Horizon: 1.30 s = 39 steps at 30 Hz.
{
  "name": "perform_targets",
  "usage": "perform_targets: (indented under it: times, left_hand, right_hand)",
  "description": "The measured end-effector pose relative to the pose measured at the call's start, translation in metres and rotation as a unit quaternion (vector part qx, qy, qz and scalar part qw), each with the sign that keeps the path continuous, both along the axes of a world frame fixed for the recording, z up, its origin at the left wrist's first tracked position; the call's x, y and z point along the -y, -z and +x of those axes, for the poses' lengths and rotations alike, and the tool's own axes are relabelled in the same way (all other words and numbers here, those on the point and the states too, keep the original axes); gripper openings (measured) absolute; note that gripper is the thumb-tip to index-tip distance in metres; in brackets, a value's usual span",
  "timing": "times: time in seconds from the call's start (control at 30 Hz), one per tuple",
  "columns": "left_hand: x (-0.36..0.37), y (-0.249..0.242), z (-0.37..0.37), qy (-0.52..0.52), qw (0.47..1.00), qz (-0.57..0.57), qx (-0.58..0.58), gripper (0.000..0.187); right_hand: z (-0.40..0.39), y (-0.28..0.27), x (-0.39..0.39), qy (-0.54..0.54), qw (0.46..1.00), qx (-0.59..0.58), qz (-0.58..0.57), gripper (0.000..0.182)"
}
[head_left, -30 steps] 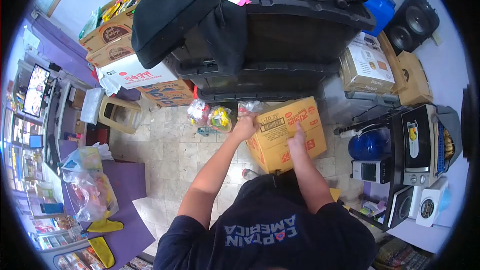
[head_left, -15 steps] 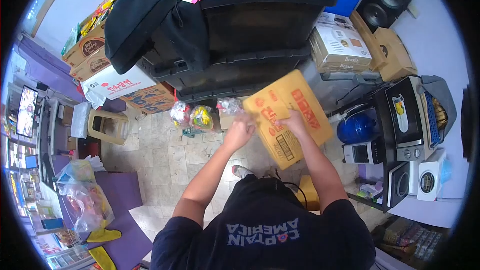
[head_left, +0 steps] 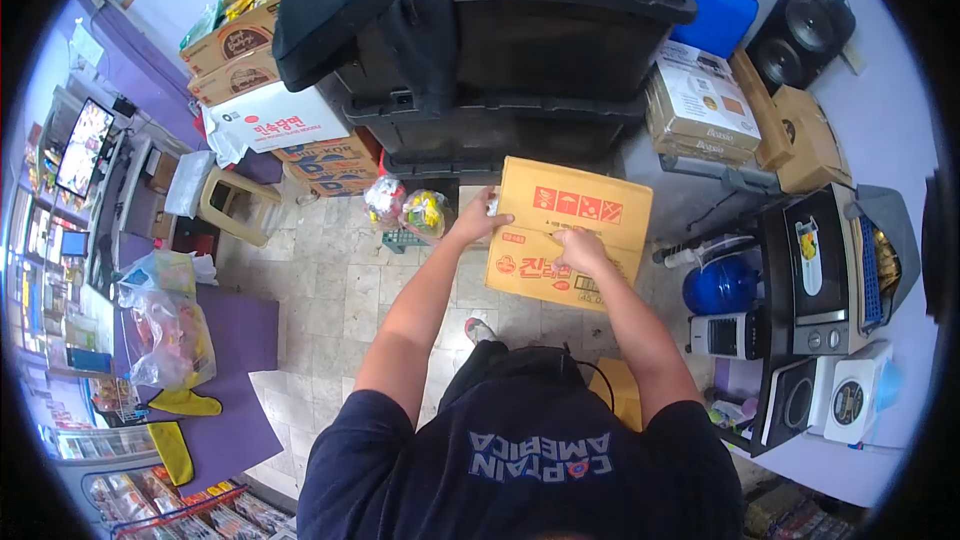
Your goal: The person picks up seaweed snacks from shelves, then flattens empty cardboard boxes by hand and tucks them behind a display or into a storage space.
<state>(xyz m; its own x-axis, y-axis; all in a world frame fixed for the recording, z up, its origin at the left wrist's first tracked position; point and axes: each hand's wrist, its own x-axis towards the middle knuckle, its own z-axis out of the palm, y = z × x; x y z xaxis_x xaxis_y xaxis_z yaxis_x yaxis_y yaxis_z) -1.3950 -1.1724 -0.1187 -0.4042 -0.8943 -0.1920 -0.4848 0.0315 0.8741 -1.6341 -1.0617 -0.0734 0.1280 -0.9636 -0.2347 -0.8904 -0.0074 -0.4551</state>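
A yellow-brown cardboard box (head_left: 610,205) with red printing and Korean lettering is in front of me, above the tiled floor. My left hand (head_left: 480,218) is closed on its left edge, the thumb over the top face and the other fingers mostly hidden behind the side. On the printed face, my right hand (head_left: 582,252) has its fingers curled in at the middle seam, beside a small dark slit or mark. What the fingertips grip there is partly hidden. Left of the box, two clear plastic-wrapped bundles (head_left: 425,212) sit low down.
Stacked black storage bins (head_left: 520,50) stand ahead. Noodle cartons (head_left: 275,120) and a beige stool (head_left: 240,202) are at the left, near a purple table (head_left: 240,340). On the right are a microwave oven (head_left: 820,250) and a blue round container (head_left: 718,285). Another carton (head_left: 615,390) is beside my legs.
The box has turned so its printing runs more level. My left hand has come onto its left edge from just beside it. My right hand stays on the top face. The view has shifted.
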Motion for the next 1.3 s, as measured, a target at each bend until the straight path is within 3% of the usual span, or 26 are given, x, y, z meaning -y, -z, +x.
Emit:
perform_targets:
  times: [0.13, 0.3, 0.43, 0.53, 0.67, 0.77, 0.9, 1.0, 1.2, 1.3]
  left_hand:
    - [-0.005, -0.021, 0.016, 0.0, 0.999, 0.021, -0.048, 0.101]
    - [-0.001, -0.059, 0.021, -0.005, 0.989, -0.113, -0.091, 0.107]
    - [0.01, -0.058, 0.023, -0.026, 0.989, -0.146, 0.0, 0.118]
    - [0.012, -0.058, 0.021, -0.061, 0.992, -0.104, 0.036, 0.123]
    - [0.017, -0.065, 0.016, -0.007, 0.946, -0.243, 0.212, 0.123]
    - [0.021, -0.079, 0.0, 0.092, 0.925, -0.2, 0.31, 0.122]
    - [0.019, -0.084, -0.016, 0.092, 0.919, -0.196, 0.329, 0.12]
    - [0.031, -0.091, -0.019, 0.089, 0.92, -0.19, 0.331, 0.119]
    - [0.034, -0.098, -0.029, 0.093, 0.922, -0.137, 0.349, 0.126]
    - [0.038, -0.086, -0.03, 0.1, 0.928, -0.153, 0.324, 0.127]
  right_hand:
    - [0.012, -0.028, 0.006, -0.025, 0.997, -0.001, 0.075, 0.046]
    - [0.024, -0.067, 0.013, -0.084, 0.993, 0.022, 0.077, 0.047]
    - [0.04, -0.045, 0.048, -0.117, 0.99, 0.008, 0.073, 0.051]
    - [0.048, -0.025, 0.066, -0.125, 0.99, 0.003, 0.064, 0.053]
    - [0.052, -0.011, 0.069, -0.129, 0.99, 0.005, 0.059, 0.057]
    - [0.056, -0.014, 0.06, -0.135, 0.986, -0.039, 0.089, 0.059]
    - [0.053, -0.004, 0.053, -0.098, 0.992, -0.05, 0.067, 0.055]
    - [0.061, -0.022, 0.067, -0.065, 0.983, -0.102, 0.136, 0.051]
    - [0.053, 0.004, 0.045, -0.068, 0.995, -0.076, 0.006, 0.054]
    - [0.053, -0.001, 0.029, -0.016, 1.0, -0.017, 0.002, 0.042]
